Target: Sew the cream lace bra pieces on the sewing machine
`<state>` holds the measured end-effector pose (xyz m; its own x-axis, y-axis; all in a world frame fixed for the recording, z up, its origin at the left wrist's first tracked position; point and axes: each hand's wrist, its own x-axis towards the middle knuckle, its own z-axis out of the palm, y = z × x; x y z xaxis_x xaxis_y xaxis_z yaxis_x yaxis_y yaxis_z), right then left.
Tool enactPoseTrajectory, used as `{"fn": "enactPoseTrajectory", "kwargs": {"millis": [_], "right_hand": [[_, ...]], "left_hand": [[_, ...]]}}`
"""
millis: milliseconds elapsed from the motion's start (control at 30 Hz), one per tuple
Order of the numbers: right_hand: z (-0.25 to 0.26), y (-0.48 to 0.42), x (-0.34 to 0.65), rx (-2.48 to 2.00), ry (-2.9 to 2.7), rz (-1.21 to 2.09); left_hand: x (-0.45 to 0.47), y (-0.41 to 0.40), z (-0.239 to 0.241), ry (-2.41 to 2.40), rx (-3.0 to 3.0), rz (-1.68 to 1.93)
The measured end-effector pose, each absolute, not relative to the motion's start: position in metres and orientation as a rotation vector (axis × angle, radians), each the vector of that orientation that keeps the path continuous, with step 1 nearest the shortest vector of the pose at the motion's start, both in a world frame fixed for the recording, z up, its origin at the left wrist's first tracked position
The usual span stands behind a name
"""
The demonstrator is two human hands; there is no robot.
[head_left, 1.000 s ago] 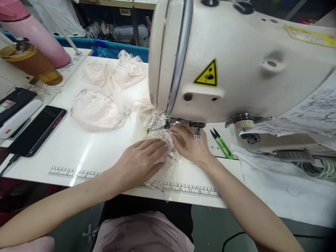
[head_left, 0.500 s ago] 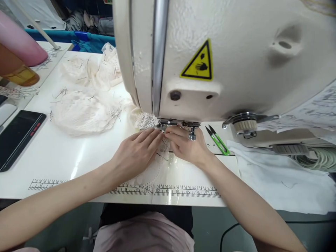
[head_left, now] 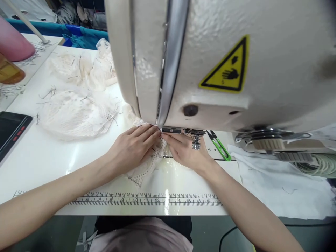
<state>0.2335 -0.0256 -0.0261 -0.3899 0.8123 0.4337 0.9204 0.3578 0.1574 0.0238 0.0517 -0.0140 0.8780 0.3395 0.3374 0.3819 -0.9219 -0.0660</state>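
Observation:
A cream lace piece (head_left: pixel 143 170) lies under the head of a sewing machine (head_left: pixel 147 70), its dotted, pointed end toward me. My left hand (head_left: pixel 133 145) rests flat on the lace, fingers stretched out and close together, tips beside the presser-foot area. From the other side my right hand (head_left: pixel 187 148) reaches in, its stretched fingertips touching the lace edge near my left fingertips. The machine head and a metal thread-tension screw (head_left: pixel 196 141) cover part of the right fingers. The needle is hidden. Green-handled thread snips (head_left: pixel 220 147) lie just beyond my right hand.
More cream lace pieces (head_left: pixel 76 113) with loose dark threads lie at left. A black phone-like device (head_left: pixel 13 131) and a pink thread cone (head_left: pixel 15 42) stand farther left. White cloth (head_left: pixel 278 185) lies right. A printed ruler (head_left: pixel 147 199) runs along the table's front edge.
The lace has shifted forward and to the left under my hands, its near end now farther from the ruler. The view has moved closer to the machine head. Both hands stay at the lace.

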Motion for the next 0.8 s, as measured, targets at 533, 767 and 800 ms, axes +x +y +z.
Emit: {"fn": "enactPoseTrajectory", "kwargs": {"millis": [533,767,800], "right_hand": [[-0.027,-0.025,0.236,-1.411,-2.374,-0.701],[-0.029,-0.019,0.233,-1.465,-2.304,-0.384],[-0.027,-0.017,0.233,-1.454,-2.298,-0.337]], "left_hand": [[0.023,0.052,-0.017,-0.608,-2.937,-0.509],[0.022,0.054,-0.015,-0.621,-2.938,-0.461],[0.022,0.054,-0.015,-0.631,-2.943,-0.452]]}}
